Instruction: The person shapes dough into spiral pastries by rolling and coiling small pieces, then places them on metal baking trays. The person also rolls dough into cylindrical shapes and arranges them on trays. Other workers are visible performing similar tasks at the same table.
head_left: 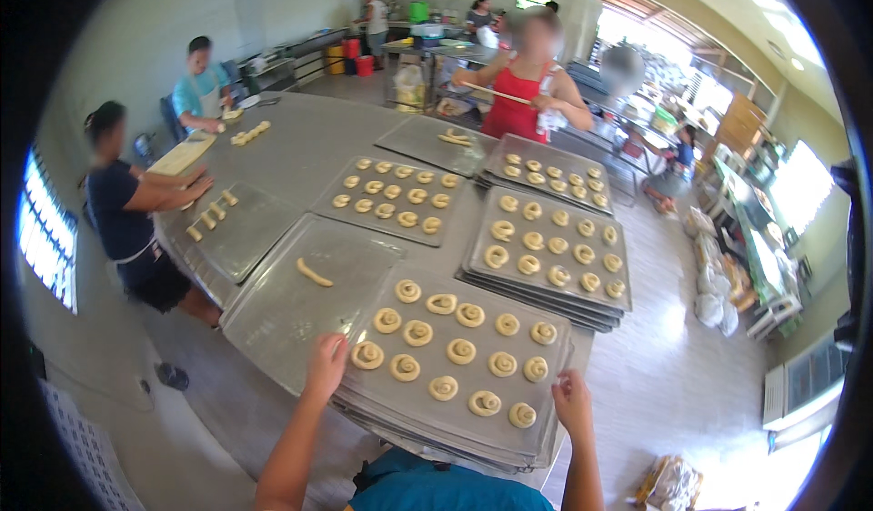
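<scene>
Right in front of me, a metal baking tray [491, 431] holds rows of coiled dough rolls [461, 351] and tops a stack of trays. My left hand [326, 367] is at its left edge with the fingers curled, and my right hand [572, 400] pinches its right edge. Exactly how the fingertips meet the rim is too small to make out. Beside my left hand lies another tray [264, 315] carrying a single strip of dough [314, 273].
A second stacked tray [468, 238] of dough coils stands beyond, with a farther tray [327, 209] to its left. Across the table [314, 129] a person in a red apron [514, 93] holds a wooden rolling pin [496, 92]. Two people [123, 197] work dough at the left.
</scene>
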